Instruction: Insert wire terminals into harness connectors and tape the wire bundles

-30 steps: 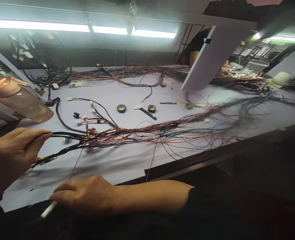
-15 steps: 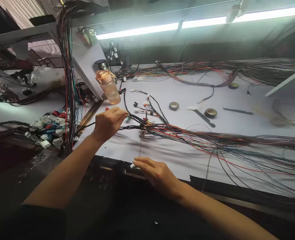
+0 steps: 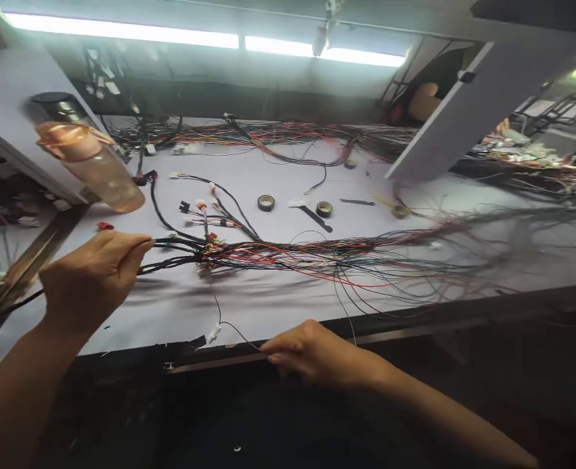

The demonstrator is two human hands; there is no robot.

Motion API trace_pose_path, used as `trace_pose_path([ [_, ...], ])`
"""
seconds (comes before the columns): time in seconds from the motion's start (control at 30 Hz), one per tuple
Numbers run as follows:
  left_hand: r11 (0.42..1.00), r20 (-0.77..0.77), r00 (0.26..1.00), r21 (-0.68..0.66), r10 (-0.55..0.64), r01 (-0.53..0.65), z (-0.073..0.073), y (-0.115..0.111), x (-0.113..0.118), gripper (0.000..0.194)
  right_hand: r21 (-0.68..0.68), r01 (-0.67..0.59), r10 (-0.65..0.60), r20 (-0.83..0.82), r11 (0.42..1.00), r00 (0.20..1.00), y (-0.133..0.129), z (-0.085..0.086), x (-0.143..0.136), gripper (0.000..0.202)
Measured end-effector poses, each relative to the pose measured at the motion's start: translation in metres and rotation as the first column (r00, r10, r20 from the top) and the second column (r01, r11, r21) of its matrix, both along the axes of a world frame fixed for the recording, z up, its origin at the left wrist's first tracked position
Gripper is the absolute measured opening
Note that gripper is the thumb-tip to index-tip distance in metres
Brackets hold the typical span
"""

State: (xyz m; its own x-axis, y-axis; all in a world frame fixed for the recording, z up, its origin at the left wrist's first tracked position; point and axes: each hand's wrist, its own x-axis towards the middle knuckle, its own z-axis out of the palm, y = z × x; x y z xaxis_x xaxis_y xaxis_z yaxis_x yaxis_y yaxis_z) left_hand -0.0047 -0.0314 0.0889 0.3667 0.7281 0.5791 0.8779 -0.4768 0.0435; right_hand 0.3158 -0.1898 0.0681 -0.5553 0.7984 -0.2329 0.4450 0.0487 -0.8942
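Observation:
My left hand (image 3: 95,277) is closed at the left, pinching a black taped branch of the wire harness (image 3: 288,251), which stretches rightward over the table. At the front edge, my right hand (image 3: 312,355) pinches a thin dark wire (image 3: 241,333). That wire runs left to a small white connector (image 3: 214,333) hanging near the table edge, and another length rises from it to the harness. Several taped branches with connectors spread behind the bundle, among them a black connector (image 3: 185,206) and a red one (image 3: 105,226) just above my left hand.
An orange bottle (image 3: 92,159) stands at the back left. Behind the harness lie tape rolls (image 3: 266,202) (image 3: 323,209) and a dark flat tool (image 3: 317,219). More wires (image 3: 288,133) run along the back. A white upright panel (image 3: 444,111) rises at the right.
The view has swung to the right. My right hand has moved from the white connector to the thin wire, which is drawn out to the right. My left hand still pinches the harness branch.

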Motion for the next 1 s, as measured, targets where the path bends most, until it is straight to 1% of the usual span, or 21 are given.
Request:
trace_pose_path([
  [0.03, 1.0, 0.021, 1.0, -0.027, 0.01, -0.01, -0.002, 0.0, 0.0, 0.027, 0.035, 0.005, -0.007, 0.073, 0.999, 0.997, -0.005, 0.005, 0.016, 0.026],
  [0.1, 0.997, 0.036, 0.998, -0.065, 0.044, -0.042, -0.002, -0.002, 0.001, 0.03, 0.112, 0.06, -0.08, 0.181, 0.992, 0.98, -0.013, 0.014, 0.045, 0.027],
  [0.2, 0.997, 0.047, 0.998, -0.064, 0.041, -0.038, 0.0, -0.006, 0.006, 0.029, 0.165, 0.142, -0.183, 0.27, 0.976, 0.945, -0.021, 0.019, 0.075, 0.031],
  [0.27, 0.999, 0.062, 0.998, -0.052, 0.014, -0.011, 0.001, -0.008, 0.009, 0.026, 0.173, 0.162, -0.209, 0.298, 0.971, 0.932, -0.023, 0.02, 0.084, 0.032],
  [0.37, 0.999, 0.082, 0.996, -0.046, -0.025, 0.029, 0.0, -0.01, 0.009, 0.022, 0.157, 0.148, -0.191, 0.311, 0.976, 0.931, -0.024, 0.019, 0.087, 0.033],
  [0.47, 0.999, 0.066, 0.998, -0.043, -0.018, 0.021, -0.005, -0.015, 0.008, 0.02, 0.134, 0.136, -0.172, 0.313, 0.982, 0.934, -0.023, 0.02, 0.086, 0.034],
  [0.6, 1.0, -0.026, 0.999, 0.008, 0.021, -0.02, -0.016, -0.029, 0.008, 0.018, 0.108, 0.119, -0.145, 0.283, 0.987, 0.948, -0.016, 0.026, 0.076, 0.035],
  [0.7, 0.999, -0.044, 0.998, 0.041, 0.037, -0.035, -0.025, -0.046, 0.01, 0.017, 0.136, 0.078, -0.113, 0.269, 0.988, 0.957, -0.003, 0.025, 0.055, 0.032],
  [0.73, 0.999, -0.043, 0.998, 0.042, 0.034, -0.033, -0.027, -0.053, 0.01, 0.017, 0.161, 0.046, -0.092, 0.29, 0.986, 0.952, 0.002, 0.022, 0.047, 0.03],
  [0.8, 1.0, -0.042, 0.999, 0.022, 0.021, -0.021, -0.028, -0.065, 0.01, 0.02, 0.232, -0.062, -0.03, 0.373, 0.971, 0.927, 0.014, 0.015, 0.029, 0.023],
  [0.83, 1.0, -0.039, 0.999, -0.004, 0.016, -0.016, -0.028, -0.071, 0.01, 0.022, 0.272, -0.13, 0.003, 0.422, 0.953, 0.907, 0.019, 0.011, 0.019, 0.02],
  [0.9, 0.997, -0.013, 1.0, -0.082, 0.006, -0.007, -0.024, -0.079, 0.01, 0.025, 0.353, -0.255, 0.051, 0.497, 0.9, 0.866, 0.028, 0.004, -0.001, 0.016],
  [1.0, 0.974, 0.089, 0.996, -0.228, 0.005, 0.015, -0.017, -0.084, 0.01, 0.026, 0.467, -0.375, 0.089, 0.526, 0.801, 0.846, 0.04, 0.001, -0.035, 0.022],
])
